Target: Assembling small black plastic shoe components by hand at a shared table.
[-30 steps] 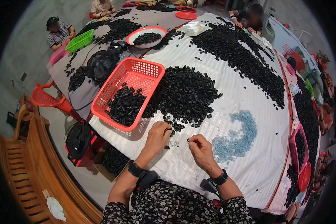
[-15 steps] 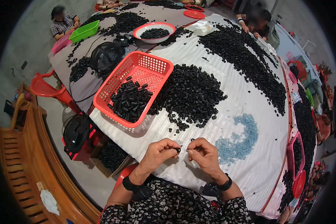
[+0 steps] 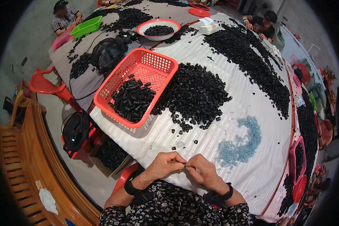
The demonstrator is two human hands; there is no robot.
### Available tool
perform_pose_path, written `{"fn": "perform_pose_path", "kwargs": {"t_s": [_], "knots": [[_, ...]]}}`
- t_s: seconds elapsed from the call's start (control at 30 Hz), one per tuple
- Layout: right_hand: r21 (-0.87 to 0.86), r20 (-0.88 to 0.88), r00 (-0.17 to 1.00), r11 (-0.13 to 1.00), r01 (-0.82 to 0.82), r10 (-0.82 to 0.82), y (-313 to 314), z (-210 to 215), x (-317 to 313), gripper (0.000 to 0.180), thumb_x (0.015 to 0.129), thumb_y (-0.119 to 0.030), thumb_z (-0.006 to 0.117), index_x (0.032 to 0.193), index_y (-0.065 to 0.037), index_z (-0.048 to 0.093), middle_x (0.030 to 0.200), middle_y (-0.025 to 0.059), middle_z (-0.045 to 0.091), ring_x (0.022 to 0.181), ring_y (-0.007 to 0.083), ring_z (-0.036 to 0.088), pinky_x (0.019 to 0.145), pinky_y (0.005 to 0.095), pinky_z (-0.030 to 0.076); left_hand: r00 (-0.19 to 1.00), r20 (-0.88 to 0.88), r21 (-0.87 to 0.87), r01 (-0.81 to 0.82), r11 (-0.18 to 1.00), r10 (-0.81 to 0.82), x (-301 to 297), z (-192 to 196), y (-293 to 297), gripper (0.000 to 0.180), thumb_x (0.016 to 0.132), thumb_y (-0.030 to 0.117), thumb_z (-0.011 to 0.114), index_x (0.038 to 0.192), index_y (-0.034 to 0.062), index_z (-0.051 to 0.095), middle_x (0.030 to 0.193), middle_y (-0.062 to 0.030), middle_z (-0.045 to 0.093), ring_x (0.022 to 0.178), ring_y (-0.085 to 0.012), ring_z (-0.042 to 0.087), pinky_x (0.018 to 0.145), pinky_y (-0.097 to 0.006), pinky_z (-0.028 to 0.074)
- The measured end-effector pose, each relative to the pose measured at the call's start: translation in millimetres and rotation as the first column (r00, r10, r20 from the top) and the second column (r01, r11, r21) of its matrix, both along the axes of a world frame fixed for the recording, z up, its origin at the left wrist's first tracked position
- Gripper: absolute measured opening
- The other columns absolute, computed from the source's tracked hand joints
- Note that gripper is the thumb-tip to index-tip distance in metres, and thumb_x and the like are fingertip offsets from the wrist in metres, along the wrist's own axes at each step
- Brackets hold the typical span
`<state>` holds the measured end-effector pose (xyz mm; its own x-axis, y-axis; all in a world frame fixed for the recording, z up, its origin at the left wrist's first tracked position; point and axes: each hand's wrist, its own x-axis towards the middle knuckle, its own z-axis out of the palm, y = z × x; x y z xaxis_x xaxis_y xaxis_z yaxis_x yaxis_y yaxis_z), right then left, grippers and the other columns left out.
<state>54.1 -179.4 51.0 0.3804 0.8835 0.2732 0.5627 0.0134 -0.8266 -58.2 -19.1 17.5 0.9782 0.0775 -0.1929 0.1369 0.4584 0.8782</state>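
Close to the table's near edge, my left hand [image 3: 165, 165] pinches a small black plastic part [image 3: 184, 165] between thumb and fingertips. My right hand [image 3: 203, 171] meets it there with fingers pressed together; what they hold, if anything, is hidden. Just beyond my hands lie a few loose black pieces [image 3: 196, 142] and a little patch of clear pieces [image 3: 180, 144]. To the right spreads a curved pile of tiny pale blue pieces [image 3: 229, 149]. Farther up is a large heap of short black cylindrical parts [image 3: 197, 94]. Beside it, a red basket [image 3: 164, 66] holds longer black parts.
A long band of black parts [image 3: 248, 56] covers the far right of the white cloth. A white bowl with red rim [image 3: 158, 36], a green basket [image 3: 86, 27] and a black mesh object [image 3: 108, 54] stand farther off. Several people sit around the table. A wooden bench [image 3: 45, 162] is at left.
My hands have come together and drawn slightly nearer my body; before, they were apart, the left pinching a black part. The loose pieces beyond them now show more fully.
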Motion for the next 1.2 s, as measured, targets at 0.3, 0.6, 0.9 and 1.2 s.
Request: {"fn": "perform_pose_path", "kwargs": {"t_s": [0.3,0.6,0.9,1.2], "knots": [[-0.174,-0.878,0.478,0.949,-0.263,-0.029,-6,-24,19,0.015,0.084,-0.010,0.068,0.079,-0.004,0.055,0.071,-0.0028,0.055,0.061,0.0030,0.050,0.055,0.0184,0.040,0.988,0.035,-0.019,0.154,0.988,-0.153,-4,-16,0,0.012,0.087,0.005,0.063,0.095,-0.0034,0.062,0.081,-0.0061,0.064,0.071,-0.0081,0.059,0.063,-0.021,0.049],[-0.221,-0.040,0.933,0.914,0.341,-0.357,13,-22,41,0.012,0.085,-0.008,0.058,0.092,0.001,0.057,0.083,0.0145,0.055,0.071,0.0256,0.057,0.062,0.0348,0.045,0.999,0.013,-0.066,-0.050,0.997,0.051,7,-11,-2,0.012,0.087,0.002,0.059,0.097,-0.0053,0.060,0.080,-0.0055,0.062,0.072,-0.0090,0.058,0.066,-0.022,0.049],[-0.209,0.361,0.899,0.918,0.338,-0.248,19,-43,39,0.012,0.084,-0.005,0.059,0.093,-0.001,0.052,0.083,0.0176,0.047,0.074,0.0370,0.052,0.064,0.0421,0.045,0.975,0.000,-0.041,-0.223,0.974,0.223,0,-18,4,0.014,0.088,0.003,0.057,0.100,-0.0046,0.058,0.085,-0.0075,0.064,0.074,-0.0101,0.061,0.068,-0.023,0.051],[-0.200,-0.291,0.936,0.969,0.144,-0.199,19,-11,20,0.011,0.085,-0.004,0.056,0.095,0.000,0.057,0.087,0.0097,0.054,0.074,0.0181,0.056,0.066,0.0278,0.045,0.954,0.015,-0.089,-0.298,0.950,0.301,2,-25,4,0.015,0.090,0.007,0.057,0.102,-0.0031,0.057,0.084,-0.0077,0.065,0.074,-0.0107,0.062,0.070,-0.023,0.052]]}}
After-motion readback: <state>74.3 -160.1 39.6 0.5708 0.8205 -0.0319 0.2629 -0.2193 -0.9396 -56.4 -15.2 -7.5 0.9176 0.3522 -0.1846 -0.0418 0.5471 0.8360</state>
